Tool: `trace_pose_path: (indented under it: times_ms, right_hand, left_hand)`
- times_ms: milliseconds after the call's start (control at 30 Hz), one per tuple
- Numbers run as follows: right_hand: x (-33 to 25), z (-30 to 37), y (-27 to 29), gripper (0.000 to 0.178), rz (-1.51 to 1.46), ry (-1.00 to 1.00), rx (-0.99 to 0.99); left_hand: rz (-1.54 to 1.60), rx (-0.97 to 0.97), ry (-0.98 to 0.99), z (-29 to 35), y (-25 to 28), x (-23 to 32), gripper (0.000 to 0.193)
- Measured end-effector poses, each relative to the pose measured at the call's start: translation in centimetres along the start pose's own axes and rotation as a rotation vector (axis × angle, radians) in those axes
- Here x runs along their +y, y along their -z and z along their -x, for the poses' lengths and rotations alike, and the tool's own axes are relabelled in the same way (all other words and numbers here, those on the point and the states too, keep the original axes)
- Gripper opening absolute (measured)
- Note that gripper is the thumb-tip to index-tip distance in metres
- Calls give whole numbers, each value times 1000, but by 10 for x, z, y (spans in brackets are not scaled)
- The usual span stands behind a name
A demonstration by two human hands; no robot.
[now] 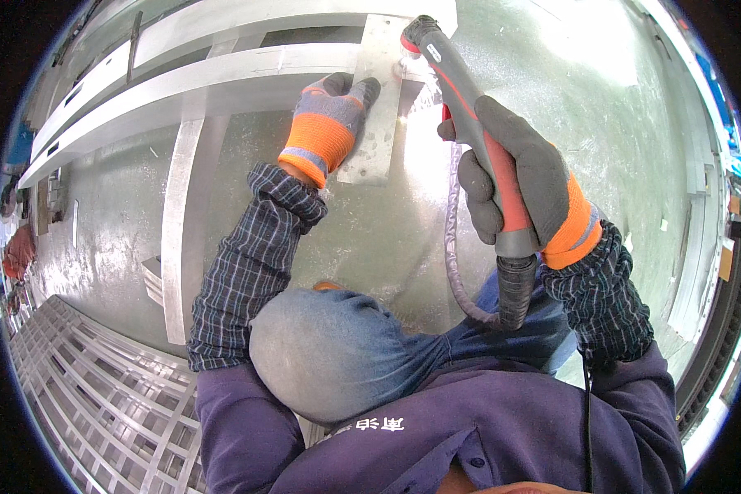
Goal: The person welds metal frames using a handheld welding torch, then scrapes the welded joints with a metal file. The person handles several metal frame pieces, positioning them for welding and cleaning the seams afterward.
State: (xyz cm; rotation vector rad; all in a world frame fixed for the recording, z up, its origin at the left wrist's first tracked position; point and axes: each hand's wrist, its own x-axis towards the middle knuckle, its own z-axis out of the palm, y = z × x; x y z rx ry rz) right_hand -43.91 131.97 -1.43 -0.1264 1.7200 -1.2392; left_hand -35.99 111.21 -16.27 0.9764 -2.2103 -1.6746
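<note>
My right hand point(525, 177), in a dark grey glove with an orange cuff, is wrapped round the red and grey handle of a welding torch point(496, 156). Its head slants up and left, beside the far end of a flat metal plate point(377, 132). A spiral-wrapped cable point(451, 239) loops near the handle's lower end. My left hand point(325, 123), gloved in grey and orange, grips the plate's left side where it meets a pale metal frame point(247, 70). Some of its fingers are hidden. Bright glare lies just below the torch head.
A metal upright point(183, 230) of the frame runs toward me on the left. Stacked metal grilles point(115, 395) lie at the lower left. Long pale metal lengths point(696, 255) line the right side. My bent knee point(329, 350) is between my arms, above the green floor point(354, 243).
</note>
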Motion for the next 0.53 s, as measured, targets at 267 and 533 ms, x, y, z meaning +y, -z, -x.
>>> trace_pose_path:
  times_ms: [267, 533]
  right_hand:
    - [-1, 6, 1, 60, -23, -37, -34]
    - [4, 10, 3, 58, -27, -22, -37]
  left_hand:
    - [60, -26, 33, -6, 0, -7, 65]
    - [169, 98, 70, -8, -9, -10, 44]
